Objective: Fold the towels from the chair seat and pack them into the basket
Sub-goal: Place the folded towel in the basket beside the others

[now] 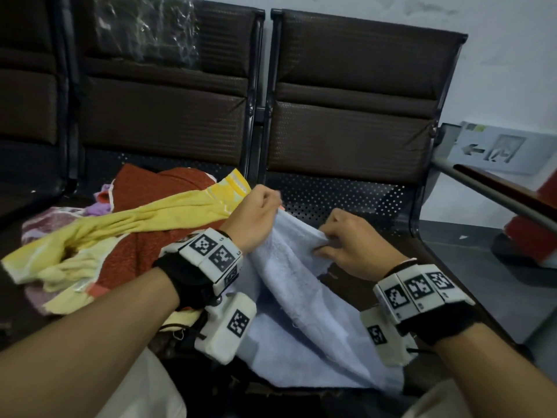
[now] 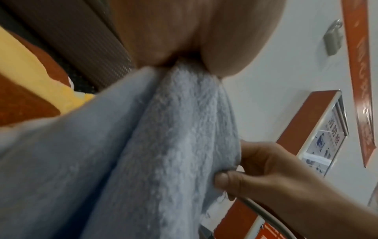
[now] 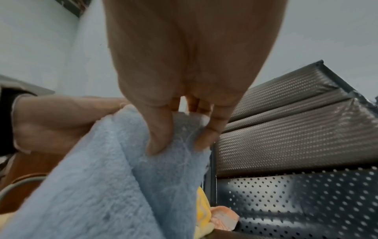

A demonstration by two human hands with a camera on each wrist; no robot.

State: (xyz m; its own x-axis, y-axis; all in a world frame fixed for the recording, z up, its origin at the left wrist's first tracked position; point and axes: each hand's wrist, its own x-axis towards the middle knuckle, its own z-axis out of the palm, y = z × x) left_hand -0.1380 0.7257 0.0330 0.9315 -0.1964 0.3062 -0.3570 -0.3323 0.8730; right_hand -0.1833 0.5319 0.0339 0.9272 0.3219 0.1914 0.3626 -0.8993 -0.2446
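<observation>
Together, our left hand (image 1: 256, 212) and right hand (image 1: 351, 239) pinch the blue towel's (image 1: 301, 312) top edge above the chair seat (image 1: 346, 194); yellow towel (image 1: 144, 215) and red towel (image 1: 141, 254) crowd beside it; its lower end runs out of view.

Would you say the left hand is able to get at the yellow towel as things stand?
Probably not right away: the left hand grips the light blue towel, as does the right hand. The yellow towel lies uncovered just beside it, so letting go would free the way.
</observation>
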